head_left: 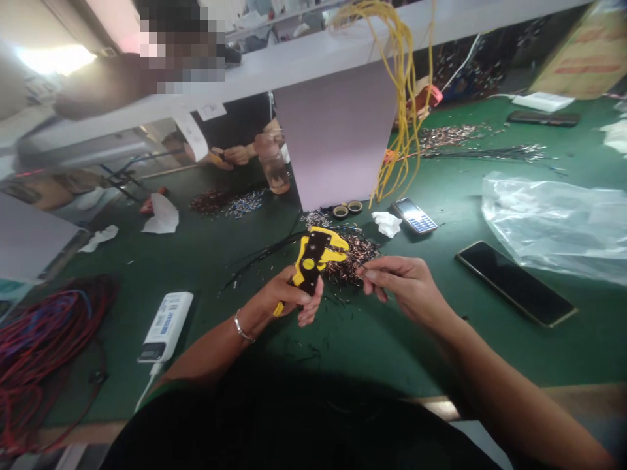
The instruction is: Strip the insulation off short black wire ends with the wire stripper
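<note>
My left hand [294, 294] is wrapped round the handles of a yellow and black wire stripper [313, 254], its jaws pointing right. Just right of the jaws, my right hand [394, 277] pinches a thin wire [356, 260] between thumb and fingers; the wire's tip lies near the jaws, and I cannot tell whether it is inside them. Beneath and behind both hands spreads a pile of short copper-coloured wire pieces [355, 251]. Long black wires [264, 251] lie to the left of the tool.
On the green table [318, 352] are a white power bank [166, 326], red wire coils [63, 339], a black phone [516, 282], a keypad phone [414, 215] and a plastic bag [553, 215]. Yellow wires [404, 98] hang from the shelf [304, 59]. Co-workers' hands [235, 155] are across the table.
</note>
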Motion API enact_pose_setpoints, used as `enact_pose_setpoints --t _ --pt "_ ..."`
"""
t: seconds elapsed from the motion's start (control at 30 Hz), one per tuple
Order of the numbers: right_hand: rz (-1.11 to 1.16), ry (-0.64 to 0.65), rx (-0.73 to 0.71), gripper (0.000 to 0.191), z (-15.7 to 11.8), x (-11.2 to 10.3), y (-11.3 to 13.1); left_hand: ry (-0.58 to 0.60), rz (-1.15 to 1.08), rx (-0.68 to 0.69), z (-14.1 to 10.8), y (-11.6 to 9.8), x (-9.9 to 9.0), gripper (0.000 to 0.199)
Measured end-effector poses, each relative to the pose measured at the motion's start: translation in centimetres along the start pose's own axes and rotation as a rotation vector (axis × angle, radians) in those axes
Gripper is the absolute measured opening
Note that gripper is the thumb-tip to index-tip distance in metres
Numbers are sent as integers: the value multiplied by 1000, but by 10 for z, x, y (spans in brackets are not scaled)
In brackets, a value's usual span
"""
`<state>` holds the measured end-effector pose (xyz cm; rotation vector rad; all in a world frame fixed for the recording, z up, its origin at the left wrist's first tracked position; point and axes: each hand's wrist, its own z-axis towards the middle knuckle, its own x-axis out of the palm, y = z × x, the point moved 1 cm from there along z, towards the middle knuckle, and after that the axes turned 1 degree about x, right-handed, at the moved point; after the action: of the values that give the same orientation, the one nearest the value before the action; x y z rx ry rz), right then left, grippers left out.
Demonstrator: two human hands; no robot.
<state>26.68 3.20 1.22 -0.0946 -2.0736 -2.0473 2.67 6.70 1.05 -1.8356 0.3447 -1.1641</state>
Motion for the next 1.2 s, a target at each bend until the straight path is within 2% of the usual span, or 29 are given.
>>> enact_pose_setpoints --t 0.17,0.37,0.63,0.97,1.2 --pt "31 -3 -14 11 1 1 1 94 -51 -39 1 -3 0 36" --pt "18 5 -9 13 0 2 3 130 -59 -63 2 -5 -1 44" --pt "18 -4 18 12 0 4 10 155 -46 -56 2 -7 -2 44" --pt "11 18 1 11 0 -1 0 150 -26 -52 0 -4 -6 42" --pt "9 17 8 10 -1 -1 1 127 -10 -27 -1 -2 -6 38"
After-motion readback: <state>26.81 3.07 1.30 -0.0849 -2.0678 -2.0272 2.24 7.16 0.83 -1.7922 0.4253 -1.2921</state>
